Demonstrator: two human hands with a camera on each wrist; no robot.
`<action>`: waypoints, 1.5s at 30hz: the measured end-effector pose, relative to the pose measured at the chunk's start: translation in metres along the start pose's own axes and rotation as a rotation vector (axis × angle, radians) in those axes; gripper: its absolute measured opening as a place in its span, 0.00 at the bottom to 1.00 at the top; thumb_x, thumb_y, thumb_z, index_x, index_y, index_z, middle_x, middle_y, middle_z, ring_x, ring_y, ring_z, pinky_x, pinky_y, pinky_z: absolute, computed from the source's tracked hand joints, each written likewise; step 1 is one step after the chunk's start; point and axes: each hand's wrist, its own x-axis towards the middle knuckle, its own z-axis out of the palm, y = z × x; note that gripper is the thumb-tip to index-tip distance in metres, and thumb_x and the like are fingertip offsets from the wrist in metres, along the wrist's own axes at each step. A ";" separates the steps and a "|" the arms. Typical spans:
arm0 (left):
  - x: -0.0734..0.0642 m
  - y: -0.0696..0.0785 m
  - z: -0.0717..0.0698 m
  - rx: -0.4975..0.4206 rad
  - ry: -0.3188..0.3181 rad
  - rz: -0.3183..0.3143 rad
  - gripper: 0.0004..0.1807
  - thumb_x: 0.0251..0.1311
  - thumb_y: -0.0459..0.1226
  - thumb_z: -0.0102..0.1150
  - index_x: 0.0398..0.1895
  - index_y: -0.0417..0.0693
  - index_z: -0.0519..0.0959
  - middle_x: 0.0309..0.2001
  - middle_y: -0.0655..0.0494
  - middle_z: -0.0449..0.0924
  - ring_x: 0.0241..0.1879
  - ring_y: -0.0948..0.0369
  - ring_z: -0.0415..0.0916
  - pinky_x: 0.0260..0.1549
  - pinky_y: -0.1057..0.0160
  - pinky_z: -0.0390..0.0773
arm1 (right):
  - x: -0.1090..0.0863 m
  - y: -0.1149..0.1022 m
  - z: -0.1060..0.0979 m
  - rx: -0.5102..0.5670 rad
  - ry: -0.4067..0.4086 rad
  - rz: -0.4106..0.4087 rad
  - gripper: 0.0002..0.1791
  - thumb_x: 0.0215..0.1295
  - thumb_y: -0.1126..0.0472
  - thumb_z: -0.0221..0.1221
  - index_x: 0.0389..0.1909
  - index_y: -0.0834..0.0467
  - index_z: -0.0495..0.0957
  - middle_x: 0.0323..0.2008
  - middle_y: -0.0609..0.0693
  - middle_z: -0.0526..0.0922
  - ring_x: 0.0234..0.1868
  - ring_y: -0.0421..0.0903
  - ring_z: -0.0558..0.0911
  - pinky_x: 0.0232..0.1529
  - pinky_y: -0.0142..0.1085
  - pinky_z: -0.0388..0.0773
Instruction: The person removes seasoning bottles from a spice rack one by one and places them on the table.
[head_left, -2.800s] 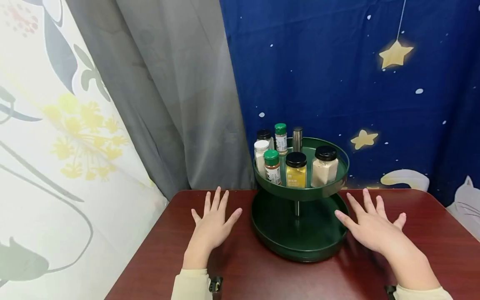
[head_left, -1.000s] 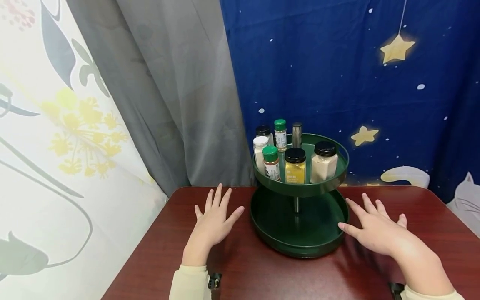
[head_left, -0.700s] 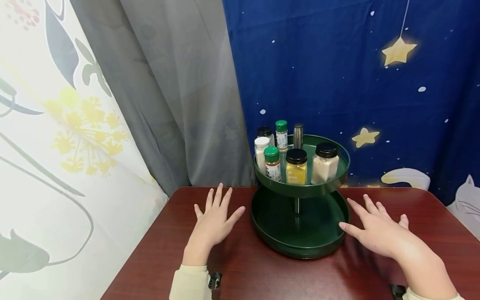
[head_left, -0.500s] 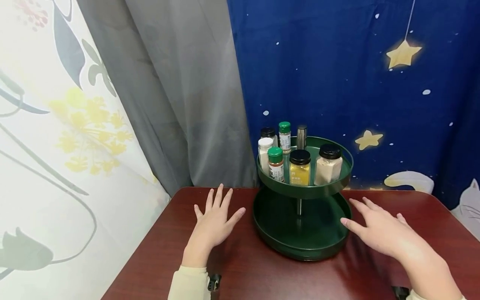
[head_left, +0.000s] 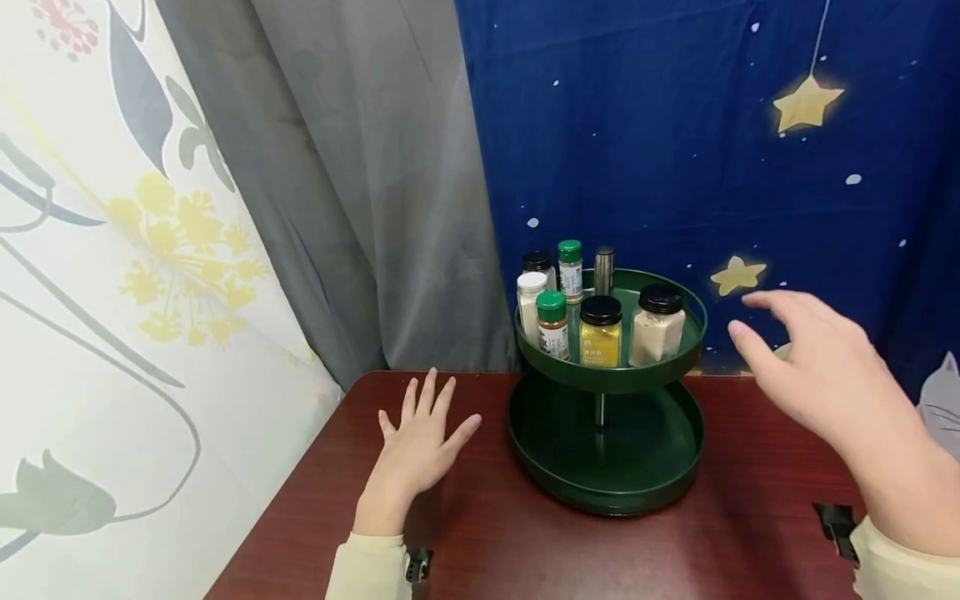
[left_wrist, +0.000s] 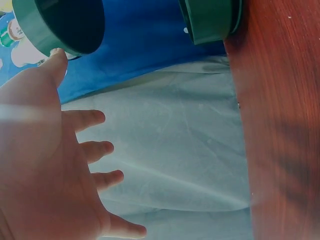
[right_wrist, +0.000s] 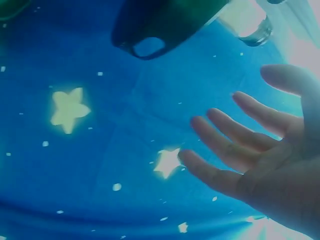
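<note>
A dark green two-tier turntable rack (head_left: 607,492) stands on the table. Its upper tray bears several seasoning containers: a hexagonal jar of pale powder (head_left: 657,335) with a black lid at the right, a yellow powder jar (head_left: 600,340), a green-capped shaker (head_left: 553,333) and a white-capped bottle (head_left: 529,312). My left hand (head_left: 417,450), fingers spread, is left of the rack, apart from it. To the right, my right hand (head_left: 821,367) is raised at the upper tray's height, nearest the pale powder jar and touching nothing. Its fingers are loosely bent in the right wrist view.
A second green-capped shaker (head_left: 571,275), a metallic cylinder (head_left: 603,271) and a black-lidded jar (head_left: 537,263) stand at the back of the upper tray. The lower tray (head_left: 600,450) shows bare green. Grey and blue curtains (head_left: 637,125) hang behind the reddish-brown table (head_left: 480,542).
My right hand has risen from beside the lower tray to the upper tray's height and shifted right. The left hand has moved slightly left. The rack and its containers keep their arrangement.
</note>
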 end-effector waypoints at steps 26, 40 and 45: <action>-0.001 0.002 0.000 -0.007 -0.001 -0.008 0.47 0.74 0.71 0.43 0.88 0.60 0.53 0.89 0.53 0.38 0.88 0.42 0.33 0.71 0.14 0.36 | 0.039 -0.060 0.013 0.077 -0.124 -0.188 0.34 0.79 0.43 0.58 0.78 0.55 0.69 0.71 0.67 0.73 0.71 0.69 0.72 0.67 0.71 0.72; 0.001 0.004 0.001 0.003 -0.007 -0.005 0.47 0.74 0.71 0.42 0.88 0.61 0.53 0.89 0.53 0.39 0.88 0.42 0.33 0.72 0.14 0.36 | 0.036 -0.052 0.020 0.112 0.068 -0.252 0.26 0.77 0.49 0.64 0.68 0.59 0.79 0.40 0.58 0.83 0.38 0.53 0.79 0.33 0.43 0.77; 0.002 0.004 0.001 0.002 -0.006 -0.005 0.46 0.74 0.71 0.43 0.88 0.60 0.53 0.89 0.53 0.39 0.88 0.42 0.32 0.72 0.14 0.35 | 0.035 -0.052 0.018 0.138 0.181 -0.269 0.25 0.76 0.51 0.66 0.67 0.58 0.80 0.44 0.59 0.83 0.38 0.51 0.76 0.31 0.38 0.70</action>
